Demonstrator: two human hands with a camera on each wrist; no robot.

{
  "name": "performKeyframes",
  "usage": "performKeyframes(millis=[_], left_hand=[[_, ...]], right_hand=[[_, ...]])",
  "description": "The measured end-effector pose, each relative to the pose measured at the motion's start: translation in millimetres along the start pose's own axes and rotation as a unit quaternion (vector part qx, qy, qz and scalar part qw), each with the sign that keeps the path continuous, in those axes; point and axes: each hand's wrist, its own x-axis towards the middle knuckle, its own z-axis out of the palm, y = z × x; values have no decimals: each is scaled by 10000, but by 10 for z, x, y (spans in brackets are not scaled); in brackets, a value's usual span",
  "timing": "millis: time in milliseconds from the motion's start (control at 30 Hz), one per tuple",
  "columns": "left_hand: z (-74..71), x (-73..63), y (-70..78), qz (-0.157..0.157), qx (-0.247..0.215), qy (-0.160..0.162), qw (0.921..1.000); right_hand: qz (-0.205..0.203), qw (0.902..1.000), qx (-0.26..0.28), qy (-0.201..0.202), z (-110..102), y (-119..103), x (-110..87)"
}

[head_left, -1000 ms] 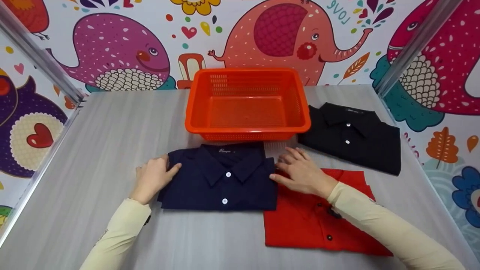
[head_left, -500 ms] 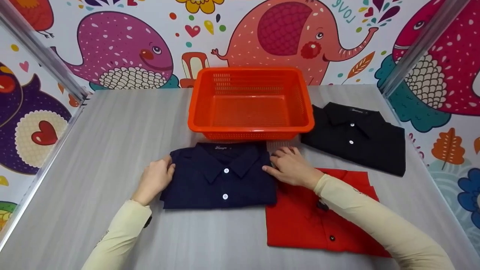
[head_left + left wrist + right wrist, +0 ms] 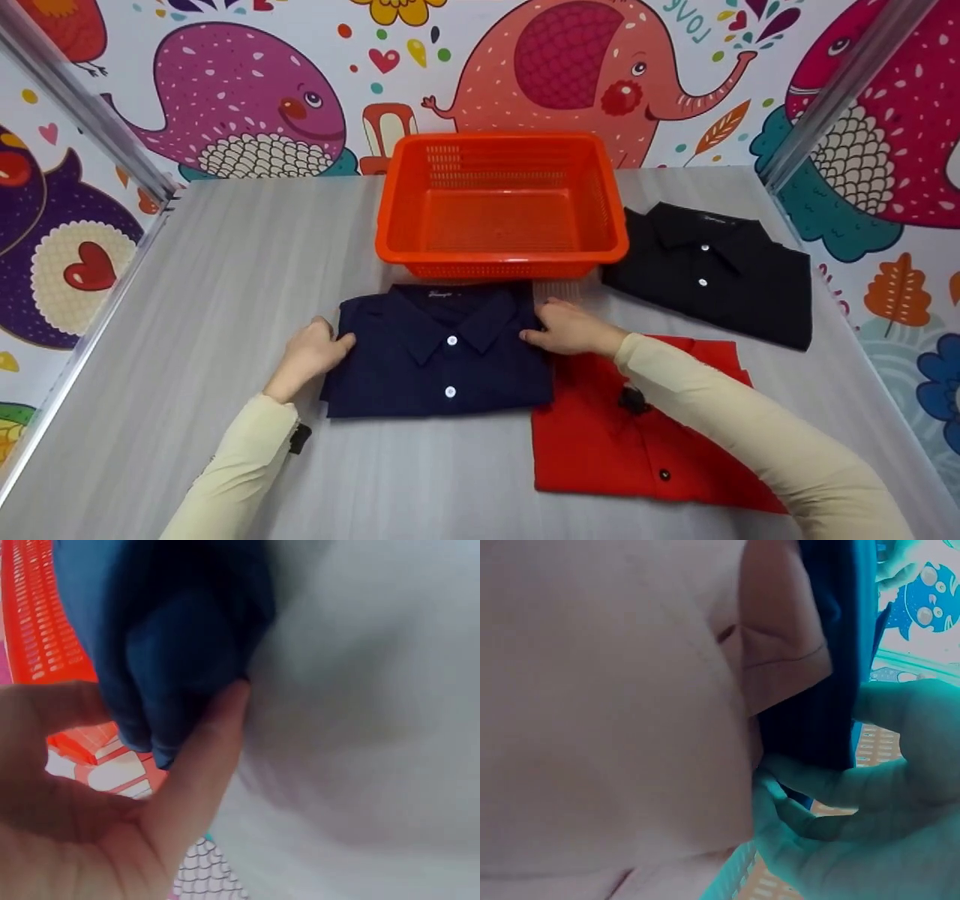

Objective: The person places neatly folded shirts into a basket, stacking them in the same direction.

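A folded navy shirt (image 3: 390, 367) with a collar and white buttons lies in front of the basket, its right edge overlapping the red shirt. My left hand (image 3: 313, 352) pinches its left edge, thumb on top. In the left wrist view the folded navy layers (image 3: 180, 645) sit between thumb and fingers. At the opposite edge my right hand (image 3: 570, 330) grips the shirt, thumb above. Several of its fingers (image 3: 810, 784) reach under the navy cloth (image 3: 806, 727) in the right wrist view. The right forearm passes over the folded red shirt (image 3: 585, 450).
Just behind the navy shirt stands an orange plastic basket (image 3: 501, 259) with nothing in it. A folded black shirt (image 3: 757, 292) lies to its right on the grey table (image 3: 247, 240). Cartoon-printed walls (image 3: 247, 97) border the table at the back and sides.
My right hand has moved slightly left and closed on the navy shirt's right edge. The left hand's fingers have tucked around the left edge. The view has shifted a little.
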Motion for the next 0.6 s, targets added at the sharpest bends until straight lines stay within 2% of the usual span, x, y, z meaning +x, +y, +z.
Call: performKeyframes(millis=[200, 367, 433, 600], left_hand=[[-54, 18, -24, -456, -802, -429, 9948], [-79, 38, -56, -678, -1519, -853, 9824], [-84, 43, -69, -709, -1834, -1032, 9750], [-78, 61, -97, -769, -2473, -1328, 9567]], right_hand=[[699, 9929, 953, -136, -40, -81, 42], [1090, 9743, 1973, -45, -28, -103, 79], [1253, 9579, 2582, 79, -11, -95, 94], [1598, 8929, 4184, 459, 56, -53, 126]])
